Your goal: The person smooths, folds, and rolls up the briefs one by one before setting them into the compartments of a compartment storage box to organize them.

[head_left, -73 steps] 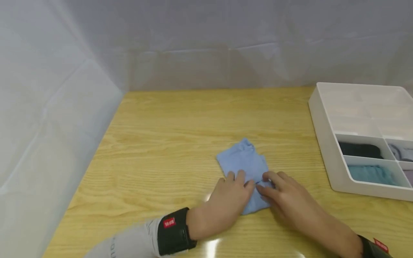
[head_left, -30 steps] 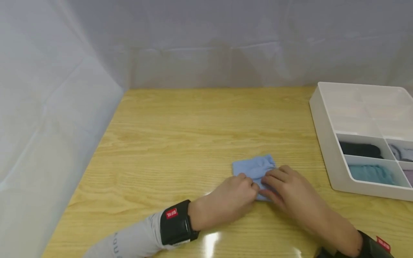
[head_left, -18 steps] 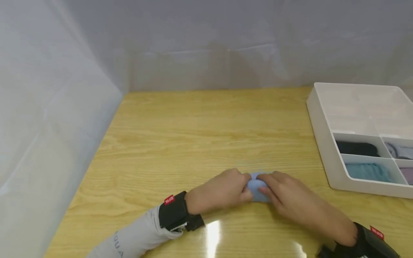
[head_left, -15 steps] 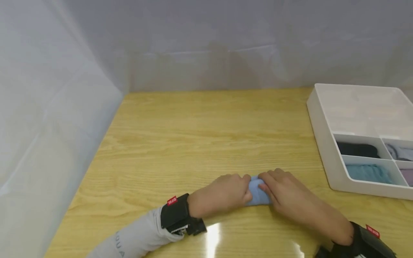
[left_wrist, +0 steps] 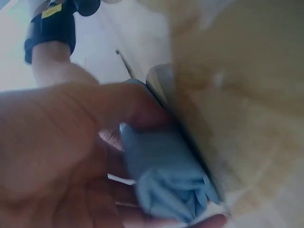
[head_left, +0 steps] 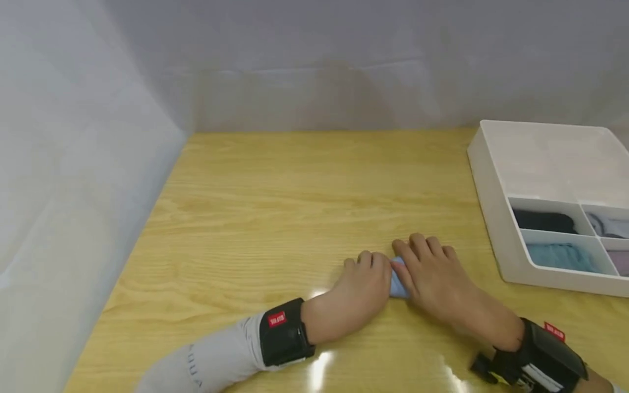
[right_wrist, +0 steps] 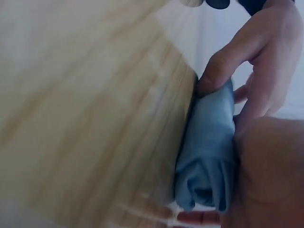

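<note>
A light blue cloth, rolled into a short bundle, lies on the wooden table between my two hands; its exact kind is not clear. In the left wrist view the cloth roll shows its layered end, my left thumb across it and the fingers on its far side. My left hand thus grips the roll's left part. My right hand rests over the right part, fingers spread and fairly straight, thumb along the cloth. In the right wrist view the roll lies against my right palm.
At the right stands a white divided box. Its near compartments hold a folded black cloth, a teal cloth, a grey cloth and a mauve cloth. White sheeting walls the table's back and left.
The flat blue cloth has been folded and rolled toward me into a small bundle. My right hand's fingers have moved from pinching it to lying spread over it; both hands have shifted slightly away.
</note>
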### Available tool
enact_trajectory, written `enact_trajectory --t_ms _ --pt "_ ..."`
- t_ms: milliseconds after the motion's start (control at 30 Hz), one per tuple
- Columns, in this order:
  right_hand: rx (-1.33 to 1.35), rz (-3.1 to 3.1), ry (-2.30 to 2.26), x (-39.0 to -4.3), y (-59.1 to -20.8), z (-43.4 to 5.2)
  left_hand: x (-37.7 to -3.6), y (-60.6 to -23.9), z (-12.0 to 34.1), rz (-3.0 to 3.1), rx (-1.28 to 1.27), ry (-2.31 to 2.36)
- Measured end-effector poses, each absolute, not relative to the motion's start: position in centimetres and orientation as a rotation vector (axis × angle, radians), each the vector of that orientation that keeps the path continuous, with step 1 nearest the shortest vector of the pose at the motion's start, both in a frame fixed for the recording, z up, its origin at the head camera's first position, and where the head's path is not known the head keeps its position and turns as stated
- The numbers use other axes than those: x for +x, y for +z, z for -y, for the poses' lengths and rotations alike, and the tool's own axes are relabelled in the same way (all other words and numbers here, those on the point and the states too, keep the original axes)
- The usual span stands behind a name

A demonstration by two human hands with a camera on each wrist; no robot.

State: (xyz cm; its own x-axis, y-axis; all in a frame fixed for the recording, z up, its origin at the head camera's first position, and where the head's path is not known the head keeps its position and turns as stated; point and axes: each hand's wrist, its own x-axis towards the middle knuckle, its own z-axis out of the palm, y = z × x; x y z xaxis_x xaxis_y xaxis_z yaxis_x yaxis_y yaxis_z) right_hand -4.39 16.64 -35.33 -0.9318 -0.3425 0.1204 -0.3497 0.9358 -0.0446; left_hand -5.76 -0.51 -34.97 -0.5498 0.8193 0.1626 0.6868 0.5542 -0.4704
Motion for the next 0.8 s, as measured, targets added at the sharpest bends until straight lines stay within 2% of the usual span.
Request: enact_trajectory --t_ms 133,300,367,500,667,800 --pt "0.702 2.925 0.275 -4.5 -35.2 -17.2 -6.9 -35.0 -0.5 2.488 -1.233 0.459" --pt "1.053 2.754 0.253 -3.6 -35.0 -17.7 -7.9 -34.2 -0.1 2.753 -1.476 0.036" --pt "1.118 2.671 0.192 -3.5 -34.7 -17.8 -7.5 -33.7 0.2 2.765 -1.572 -0.115" --pt "1.118 2.568 0.130 -3.1 -33.7 -17.9 -6.4 -32.3 0.4 2.673 -1.624 -0.210" --pt "1.143 2.406 0.047 -2.5 -32.8 -18.4 -6.0 -30.8 0.9 2.602 -1.559 -0.045" --pt "0.984 2.334 0.076 -2.1 -31.9 -20.9 -6.4 -29.6 1.8 2.591 -1.447 -0.091"
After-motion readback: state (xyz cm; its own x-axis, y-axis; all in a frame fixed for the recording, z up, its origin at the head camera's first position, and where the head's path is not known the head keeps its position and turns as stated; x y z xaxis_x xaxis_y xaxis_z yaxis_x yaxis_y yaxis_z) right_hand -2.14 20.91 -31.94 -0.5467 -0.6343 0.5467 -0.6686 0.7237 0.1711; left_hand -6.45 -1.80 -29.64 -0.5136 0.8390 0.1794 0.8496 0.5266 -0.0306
